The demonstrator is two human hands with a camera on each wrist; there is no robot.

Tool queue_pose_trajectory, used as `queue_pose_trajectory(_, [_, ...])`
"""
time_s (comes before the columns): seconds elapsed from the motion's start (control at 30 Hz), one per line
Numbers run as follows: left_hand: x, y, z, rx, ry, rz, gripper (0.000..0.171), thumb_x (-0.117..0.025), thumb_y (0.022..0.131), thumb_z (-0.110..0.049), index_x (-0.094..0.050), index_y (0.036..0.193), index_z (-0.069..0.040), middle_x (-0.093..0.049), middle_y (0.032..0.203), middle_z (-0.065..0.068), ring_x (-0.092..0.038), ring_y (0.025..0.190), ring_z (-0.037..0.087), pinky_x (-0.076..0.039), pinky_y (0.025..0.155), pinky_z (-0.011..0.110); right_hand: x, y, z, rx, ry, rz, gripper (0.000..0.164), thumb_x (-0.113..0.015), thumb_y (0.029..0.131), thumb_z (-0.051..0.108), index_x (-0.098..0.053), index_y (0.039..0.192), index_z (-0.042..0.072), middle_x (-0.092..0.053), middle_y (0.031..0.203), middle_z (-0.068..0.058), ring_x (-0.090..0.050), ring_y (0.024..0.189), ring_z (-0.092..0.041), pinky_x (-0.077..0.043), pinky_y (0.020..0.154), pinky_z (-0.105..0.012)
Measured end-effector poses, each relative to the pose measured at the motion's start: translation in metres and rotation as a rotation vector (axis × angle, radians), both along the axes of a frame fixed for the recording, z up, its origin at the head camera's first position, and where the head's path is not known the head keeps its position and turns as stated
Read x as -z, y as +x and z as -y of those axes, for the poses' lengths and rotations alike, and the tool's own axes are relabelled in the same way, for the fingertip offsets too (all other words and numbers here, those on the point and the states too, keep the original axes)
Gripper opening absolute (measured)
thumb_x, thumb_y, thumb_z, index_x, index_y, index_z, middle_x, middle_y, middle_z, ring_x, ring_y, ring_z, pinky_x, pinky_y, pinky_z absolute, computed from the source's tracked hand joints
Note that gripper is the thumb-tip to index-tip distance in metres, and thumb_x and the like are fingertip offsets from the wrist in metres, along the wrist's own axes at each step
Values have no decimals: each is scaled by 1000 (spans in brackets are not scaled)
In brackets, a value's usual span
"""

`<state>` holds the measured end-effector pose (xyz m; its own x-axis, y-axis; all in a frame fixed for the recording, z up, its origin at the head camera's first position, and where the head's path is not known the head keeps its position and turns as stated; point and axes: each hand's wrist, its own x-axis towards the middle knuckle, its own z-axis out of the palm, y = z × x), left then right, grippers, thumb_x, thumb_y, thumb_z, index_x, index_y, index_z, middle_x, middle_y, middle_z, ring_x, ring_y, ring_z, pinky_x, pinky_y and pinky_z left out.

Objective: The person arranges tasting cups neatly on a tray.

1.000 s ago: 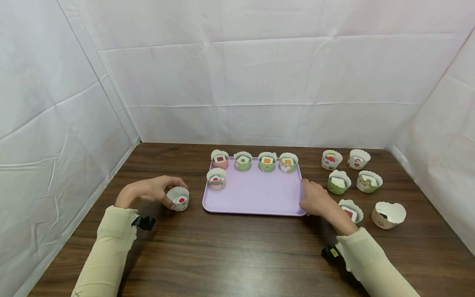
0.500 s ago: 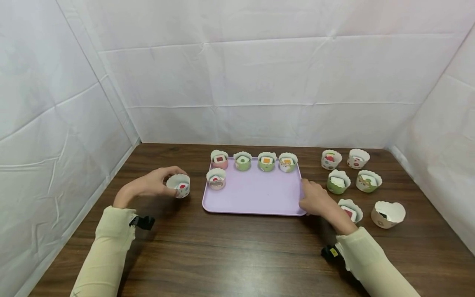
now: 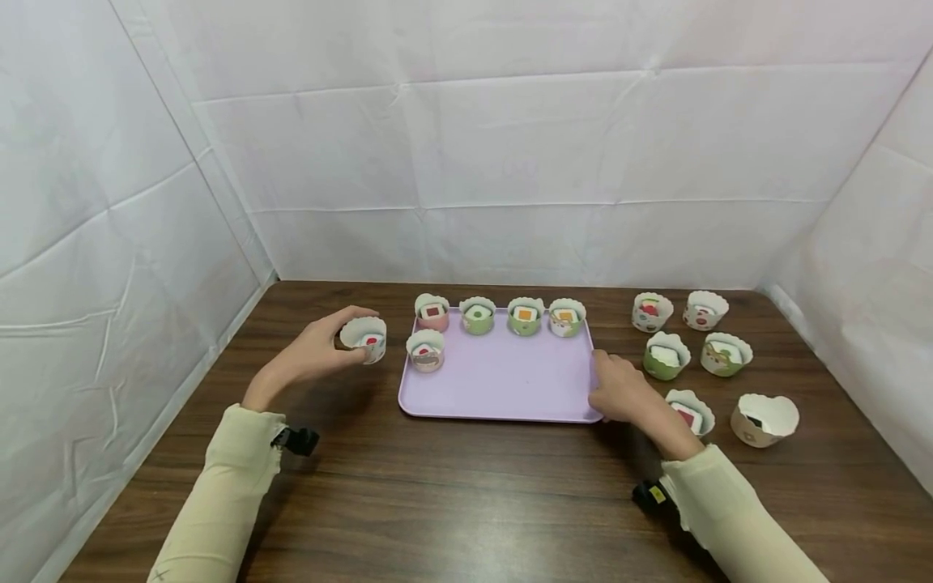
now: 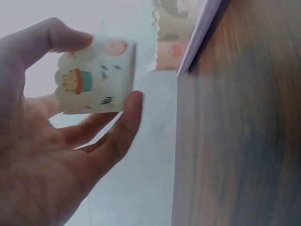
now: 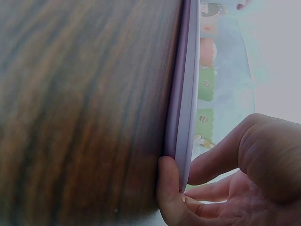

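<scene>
My left hand [image 3: 309, 350] grips a white paper baking cup [image 4: 101, 77] printed with a cupcake, thumb on one side and fingers on the other. The cup is raised off the table, just left of the tray, with a white piece marked red inside it. At the right edge of the lilac tray [image 3: 510, 376], my right hand [image 3: 625, 395] pinches the rim between thumb and fingers, as the right wrist view shows. Along the tray's back stand several filled paper cups, among them a pink cup [image 3: 434, 321]. A pale cup [image 3: 428, 362] stands in front of the pink one.
Several more paper cups stand on the brown wooden table [image 3: 437, 502] to the right, including a green cup [image 3: 662, 368] and a larger pale cup [image 3: 754, 433]. One cup lies close beside my right wrist. White cloth [image 3: 510, 162] hangs behind and at both sides.
My left hand has lifted the baking cup off the table and carried it away from me and right, toward the tray. My right hand and the tray have stayed put.
</scene>
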<state>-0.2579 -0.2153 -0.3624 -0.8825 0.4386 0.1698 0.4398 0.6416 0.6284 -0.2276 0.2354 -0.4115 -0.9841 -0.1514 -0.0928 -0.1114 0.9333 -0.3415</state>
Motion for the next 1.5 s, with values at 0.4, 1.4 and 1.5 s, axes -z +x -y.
queue_pose_trajectory(0.4, [4, 2, -29, -116, 115, -124, 54, -68, 84, -24, -52, 136, -29, -60, 121, 3, -59, 74, 16, -52, 68, 28, -2, 0, 1, -5, -2, -1, 68, -55, 78, 4, -31, 138, -16, -49, 125, -36, -59, 92, -35, -55, 70, -38])
queue_pose_trajectory(1.4, [-1, -11, -93, -49, 120, -174, 63, -73, 81, -33, -49, 139, -28, -58, 121, 0, -60, 76, 15, -53, 72, 27, 1, -1, 0, -1, -17, 5, 68, -55, 78, 5, -31, 138, -15, -49, 125, -35, -59, 92, -35, -55, 67, -34])
queue_pose_trajectory(1.5, [0, -13, -100, -41, 91, -175, 64, -73, 81, -36, -49, 139, -26, -57, 127, -1, -58, 79, 20, -49, 73, 27, 0, -1, 0, -6, -12, -3, 68, -55, 77, 5, -32, 138, -15, -50, 125, -35, -58, 93, -35, -55, 70, -37])
